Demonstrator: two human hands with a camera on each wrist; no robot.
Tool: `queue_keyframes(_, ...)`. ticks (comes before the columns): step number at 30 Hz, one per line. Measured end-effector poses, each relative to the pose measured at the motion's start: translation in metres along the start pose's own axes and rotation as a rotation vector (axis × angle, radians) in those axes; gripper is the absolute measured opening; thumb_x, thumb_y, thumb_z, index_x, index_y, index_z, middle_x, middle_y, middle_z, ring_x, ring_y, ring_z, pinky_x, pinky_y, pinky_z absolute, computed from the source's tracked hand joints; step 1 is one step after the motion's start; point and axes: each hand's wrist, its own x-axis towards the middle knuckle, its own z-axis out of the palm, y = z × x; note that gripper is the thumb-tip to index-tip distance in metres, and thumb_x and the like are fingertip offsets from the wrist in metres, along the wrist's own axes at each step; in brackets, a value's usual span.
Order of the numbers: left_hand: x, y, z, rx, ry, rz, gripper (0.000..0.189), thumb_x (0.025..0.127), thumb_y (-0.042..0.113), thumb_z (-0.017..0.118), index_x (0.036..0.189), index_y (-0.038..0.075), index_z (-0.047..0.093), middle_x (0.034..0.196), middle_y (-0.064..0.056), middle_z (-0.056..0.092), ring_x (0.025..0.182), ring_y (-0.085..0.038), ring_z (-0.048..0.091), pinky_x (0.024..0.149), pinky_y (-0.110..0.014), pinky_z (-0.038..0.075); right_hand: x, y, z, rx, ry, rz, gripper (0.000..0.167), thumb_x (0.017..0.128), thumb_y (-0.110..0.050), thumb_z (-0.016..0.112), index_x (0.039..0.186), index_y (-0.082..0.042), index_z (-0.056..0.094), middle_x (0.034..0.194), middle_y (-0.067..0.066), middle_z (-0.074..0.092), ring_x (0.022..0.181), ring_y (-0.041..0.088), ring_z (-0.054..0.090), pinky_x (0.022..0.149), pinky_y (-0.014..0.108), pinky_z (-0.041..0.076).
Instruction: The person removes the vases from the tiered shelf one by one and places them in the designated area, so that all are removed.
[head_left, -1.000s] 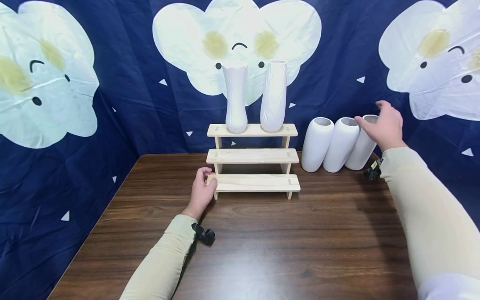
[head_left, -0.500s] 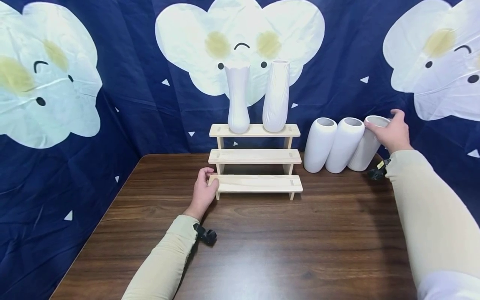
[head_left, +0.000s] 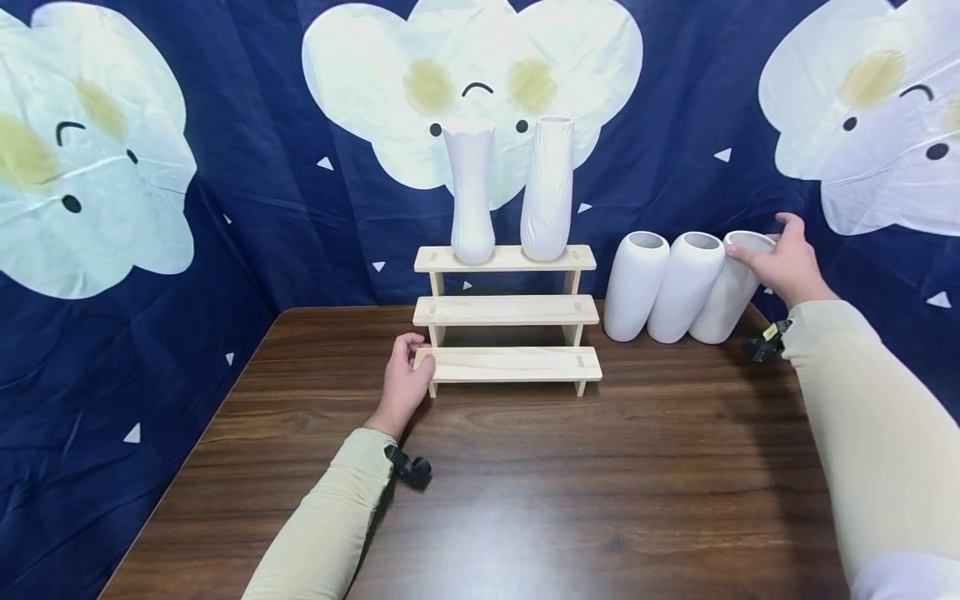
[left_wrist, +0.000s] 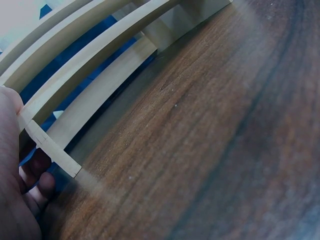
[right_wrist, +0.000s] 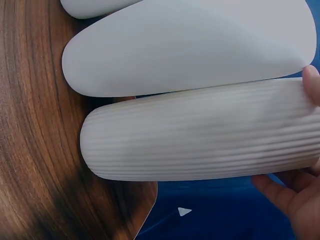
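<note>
My right hand (head_left: 791, 265) grips the upper end of a white ribbed vase (head_left: 723, 300), the rightmost of three at the back right. In the right wrist view the thumb lies on one side of the ribbed vase (right_wrist: 200, 135) and the fingers curl round the other. Beside it stand two smooth white vases (head_left: 684, 292), close together. At the left, my left hand (head_left: 405, 379) holds the end of the lowest step of a three-tier wooden display stand (head_left: 510, 364), thumb on top. The left wrist view shows fingers (left_wrist: 37, 172) behind the stand's leg (left_wrist: 55, 150).
Two tall white vases, one with a wavy rim (head_left: 471, 196) and one with swirled grooves (head_left: 547, 192), stand on the top step. A brown wooden table (head_left: 510, 483) carries everything. Dark blue cloth (head_left: 247, 167) with clouds hangs behind and at both sides.
My right hand has come down from above the rightmost vase and taken hold of its upper end. My left hand stays at the stand.
</note>
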Motion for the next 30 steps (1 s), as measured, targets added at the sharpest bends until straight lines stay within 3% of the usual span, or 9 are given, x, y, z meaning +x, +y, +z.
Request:
queue_keyframes(5,0.000,0.001,0.000,0.002,-0.005,-0.005,0.037,0.088,0.000,0.058,0.124,-0.004,0.049,0.117,-0.020,0.064,0.096,-0.024,0.058,0.079,-0.023,0.042,-0.003,0.001,-0.003,0.015,-0.007,-0.014,0.111,0.088,-0.059,0.064,0.160,-0.007,-0.003,0.155,0.034,0.031,0.137,0.054,0.036,0.102,0.067,0.037)
queue_keyframes(11,-0.001,0.002,0.000,0.002,0.003,-0.001,0.036,0.088,-0.001,0.058,0.123,-0.002,0.050,0.115,-0.018,0.064,0.095,-0.024,0.058,0.081,-0.024,0.042,-0.004,-0.006,-0.010,-0.017,-0.057,-0.033,0.112,0.089,-0.059,0.063,0.160,-0.004,-0.003,0.154,0.040,0.027,0.137,0.058,0.032,0.109,0.068,0.028)
queue_keyframes(15,-0.001,0.002,0.000,-0.001,0.004,-0.004,0.035,0.089,-0.001,0.057,0.123,-0.001,0.050,0.115,-0.019,0.064,0.097,-0.024,0.058,0.082,-0.024,0.041,-0.004,-0.021,-0.011,-0.018,-0.071,-0.028,0.108,0.091,-0.060,0.059,0.160,-0.004,-0.002,0.157,0.036,0.025,0.140,0.056,0.029,0.109,0.068,0.028)
queue_keyframes(18,-0.002,0.002,0.000,-0.003,-0.001,-0.011,0.035,0.089,-0.002,0.056,0.124,-0.003,0.049,0.117,-0.020,0.064,0.097,-0.026,0.058,0.081,-0.023,0.041,-0.003,-0.037,-0.008,-0.020,-0.030,-0.056,0.100,0.093,-0.058,0.058,0.160,-0.004,0.008,0.157,0.032,0.029,0.141,0.052,0.031,0.110,0.065,0.031)
queue_keyframes(23,-0.002,0.001,0.000,-0.012,0.003,-0.013,0.035,0.089,-0.002,0.056,0.124,-0.004,0.049,0.117,-0.022,0.064,0.099,-0.028,0.058,0.082,-0.022,0.040,-0.005,-0.060,0.007,-0.005,0.053,-0.176,0.078,0.096,-0.050,0.057,0.151,0.000,0.035,0.148,0.028,0.047,0.139,0.045,0.040,0.112,0.057,0.032)
queue_keyframes(30,-0.001,0.001,0.000,-0.010,0.005,-0.016,0.035,0.088,0.000,0.057,0.123,-0.003,0.050,0.115,-0.019,0.063,0.099,-0.025,0.057,0.083,-0.024,0.041,-0.014,-0.095,0.036,0.079,0.079,-0.235,0.068,0.097,-0.050,0.056,0.146,-0.005,0.046,0.144,0.020,0.055,0.138,0.034,0.045,0.113,0.051,0.034)
